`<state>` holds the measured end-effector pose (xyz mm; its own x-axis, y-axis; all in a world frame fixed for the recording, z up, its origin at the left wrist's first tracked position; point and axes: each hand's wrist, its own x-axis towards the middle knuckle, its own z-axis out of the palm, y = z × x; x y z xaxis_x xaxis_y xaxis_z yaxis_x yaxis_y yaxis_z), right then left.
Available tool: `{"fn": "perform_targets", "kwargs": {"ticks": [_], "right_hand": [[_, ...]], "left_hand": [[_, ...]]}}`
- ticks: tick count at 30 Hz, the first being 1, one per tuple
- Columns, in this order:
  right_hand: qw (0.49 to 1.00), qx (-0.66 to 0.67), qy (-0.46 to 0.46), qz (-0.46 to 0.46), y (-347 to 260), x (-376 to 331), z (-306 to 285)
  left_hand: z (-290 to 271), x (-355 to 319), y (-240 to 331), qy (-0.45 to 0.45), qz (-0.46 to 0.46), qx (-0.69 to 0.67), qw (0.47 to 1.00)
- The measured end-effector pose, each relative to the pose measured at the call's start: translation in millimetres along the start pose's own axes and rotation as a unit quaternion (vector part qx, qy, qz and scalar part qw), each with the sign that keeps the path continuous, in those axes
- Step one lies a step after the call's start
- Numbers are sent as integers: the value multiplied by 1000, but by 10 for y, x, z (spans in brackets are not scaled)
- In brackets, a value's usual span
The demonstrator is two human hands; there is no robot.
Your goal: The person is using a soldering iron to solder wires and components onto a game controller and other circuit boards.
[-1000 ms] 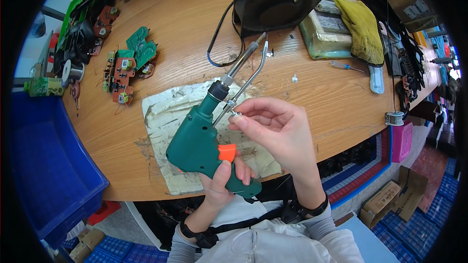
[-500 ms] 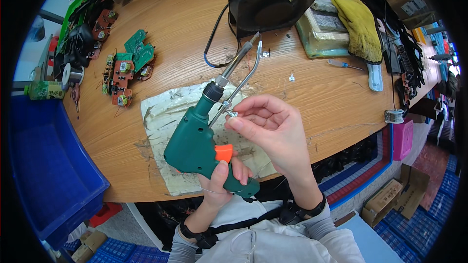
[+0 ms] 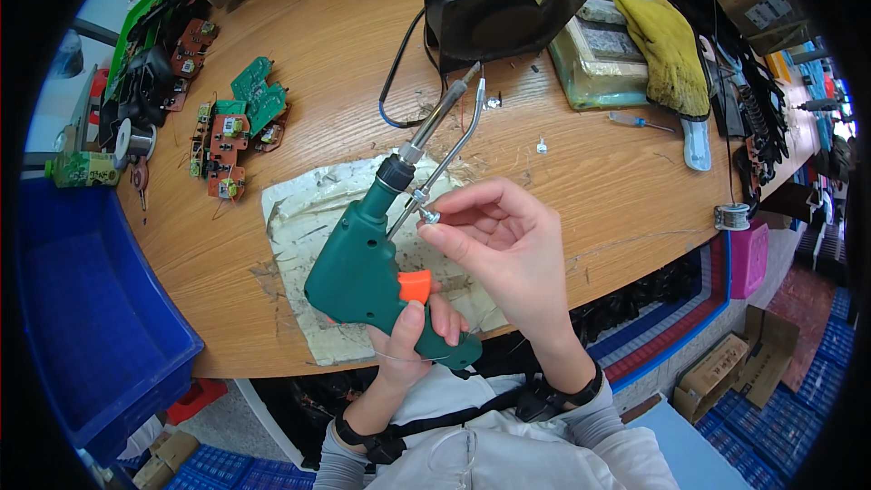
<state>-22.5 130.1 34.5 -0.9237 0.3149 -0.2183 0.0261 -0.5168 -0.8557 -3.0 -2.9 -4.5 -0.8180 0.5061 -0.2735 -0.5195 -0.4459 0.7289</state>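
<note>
A dark green soldering gun (image 3: 349, 259) with an orange trigger (image 3: 415, 286) points up and away over a worn pale sheet. My left hand (image 3: 406, 345) is wrapped around its grip, the thumb just below the trigger. My right hand (image 3: 513, 259) pinches a small metal screw (image 3: 430, 216) between thumb and forefinger, at the clamp on the thin bent feed tube (image 3: 461, 140). That tube runs beside the heating barrel (image 3: 435, 122), its end close to the soldering tip. A thin wire passes by the grip under my left hand.
A black fan (image 3: 504, 14) stands at the back, near the tip. Circuit boards (image 3: 229, 141) and a solder spool (image 3: 136, 142) lie left, above a blue bin (image 3: 109, 281). At the right are a yellow glove (image 3: 667, 50), a screwdriver (image 3: 640, 121) and another solder spool (image 3: 731, 216).
The fingers of my right hand have shifted and turned slightly at the screw, which now shows more plainly. My left hand and the soldering gun have stayed almost still.
</note>
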Motion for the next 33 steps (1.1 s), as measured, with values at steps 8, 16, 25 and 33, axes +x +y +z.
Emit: {"fn": "perform_targets", "kwargs": {"ticks": [8, 16, 25, 33], "right_hand": [[999, -15, 18, 25, 8, 0, 5], [999, -37, 8, -33, 23, -24, 16], [999, -38, 13, -27, 32, -21, 11], [999, -16, 7, -29, 58, -22, 9]], "left_hand": [[-9, 8, -16, 5, -2, -18, 1000], [-42, -17, -23, -10, 1, -93, 996], [-4, -1, -10, -2, 8, -16, 1000], [-52, -9, -24, -12, 4, -105, 994]]}}
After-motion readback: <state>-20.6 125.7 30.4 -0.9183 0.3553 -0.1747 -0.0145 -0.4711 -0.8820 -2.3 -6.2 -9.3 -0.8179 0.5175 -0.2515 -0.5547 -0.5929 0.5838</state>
